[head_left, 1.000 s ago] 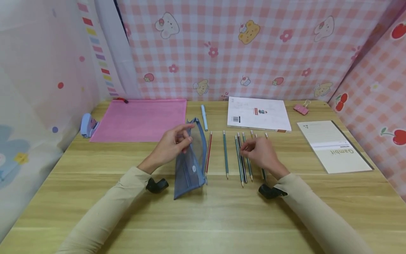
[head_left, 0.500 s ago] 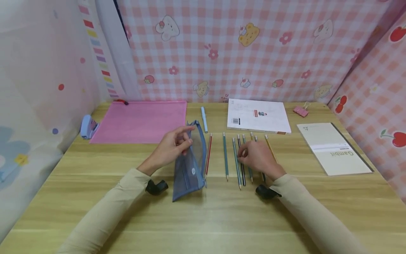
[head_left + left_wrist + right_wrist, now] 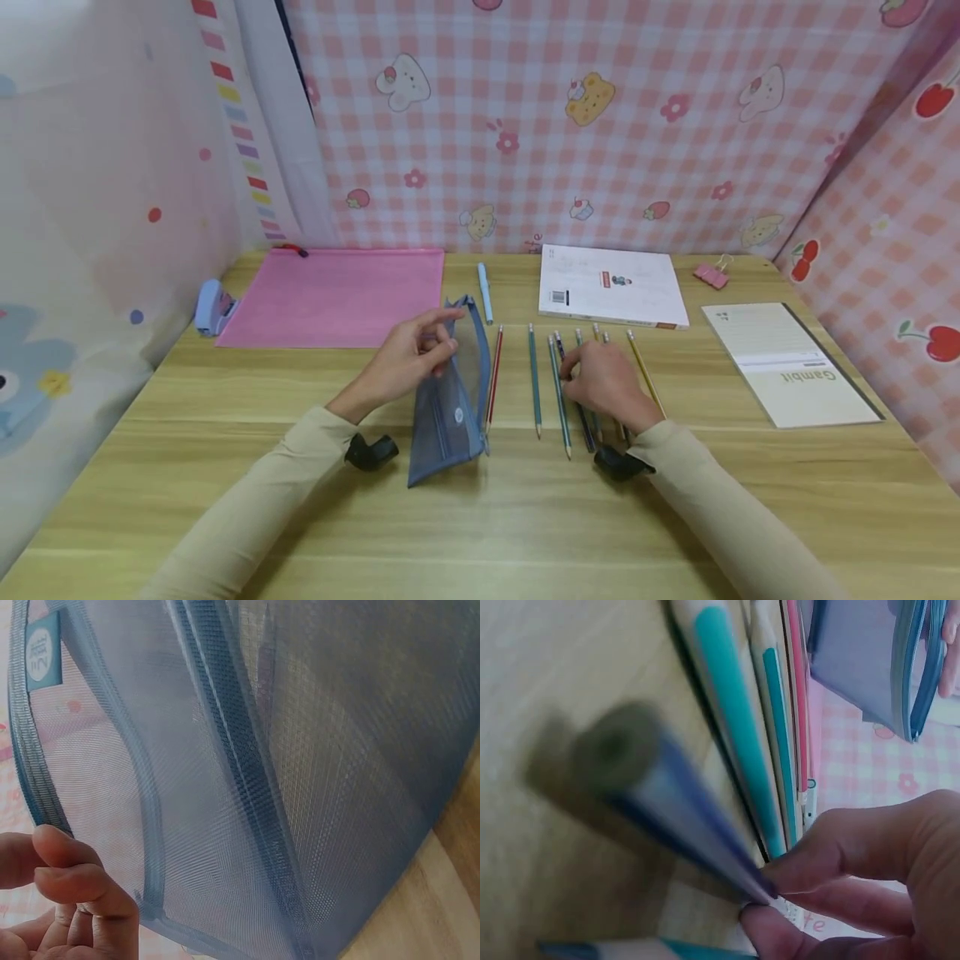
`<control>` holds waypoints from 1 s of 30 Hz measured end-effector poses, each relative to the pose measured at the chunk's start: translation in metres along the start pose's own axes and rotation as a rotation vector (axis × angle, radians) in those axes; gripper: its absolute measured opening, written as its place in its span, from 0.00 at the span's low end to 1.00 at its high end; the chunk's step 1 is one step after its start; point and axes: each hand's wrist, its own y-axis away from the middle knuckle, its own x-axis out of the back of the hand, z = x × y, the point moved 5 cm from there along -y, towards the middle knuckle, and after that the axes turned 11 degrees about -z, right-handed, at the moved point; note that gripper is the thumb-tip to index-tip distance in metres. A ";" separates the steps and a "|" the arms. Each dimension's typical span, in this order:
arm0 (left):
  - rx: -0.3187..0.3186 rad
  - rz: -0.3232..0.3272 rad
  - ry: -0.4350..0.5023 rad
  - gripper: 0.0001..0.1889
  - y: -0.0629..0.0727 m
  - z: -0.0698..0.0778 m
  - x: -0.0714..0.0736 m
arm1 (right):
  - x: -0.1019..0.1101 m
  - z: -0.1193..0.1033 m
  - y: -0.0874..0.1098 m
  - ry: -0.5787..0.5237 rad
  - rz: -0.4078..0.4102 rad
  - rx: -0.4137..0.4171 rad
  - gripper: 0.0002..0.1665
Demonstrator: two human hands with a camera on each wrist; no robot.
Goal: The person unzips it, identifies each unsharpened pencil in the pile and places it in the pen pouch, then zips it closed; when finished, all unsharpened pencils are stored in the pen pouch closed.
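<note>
My left hand (image 3: 412,354) pinches the upper edge of a blue mesh pencil case (image 3: 438,425) between thumb and finger. The case stands on its side, its zip side gaping toward the pencils. My right hand (image 3: 609,383) pinches a dark blue pencil (image 3: 682,802) between thumb and fingertips; its blunt end is tilted toward the right wrist camera. Left of it lie two teal pencils (image 3: 535,379) and a red pencil (image 3: 494,379), which is close to the case. Several more pencils lie partly under the right hand, and a yellow pencil (image 3: 645,371) is to its right.
Behind lie a pink pouch (image 3: 345,296), a light blue pen (image 3: 484,293) and a white book (image 3: 611,285). A blue stapler-like item (image 3: 213,308) is at the left edge. A cream notebook (image 3: 791,364) and a pink binder clip (image 3: 711,274) lie right.
My right hand has shifted slightly left and now holds the dark blue pencil, which has turned at an angle. One teal pencil has slid a little left. The left hand keeps its hold.
</note>
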 end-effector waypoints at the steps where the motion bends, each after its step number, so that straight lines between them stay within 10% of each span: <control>1: 0.001 0.001 -0.002 0.24 0.000 0.000 0.000 | 0.000 0.001 0.000 -0.018 -0.001 -0.002 0.05; 30: 0.014 -0.004 0.018 0.24 -0.004 0.003 -0.007 | 0.030 -0.063 -0.003 -0.700 0.136 0.174 0.12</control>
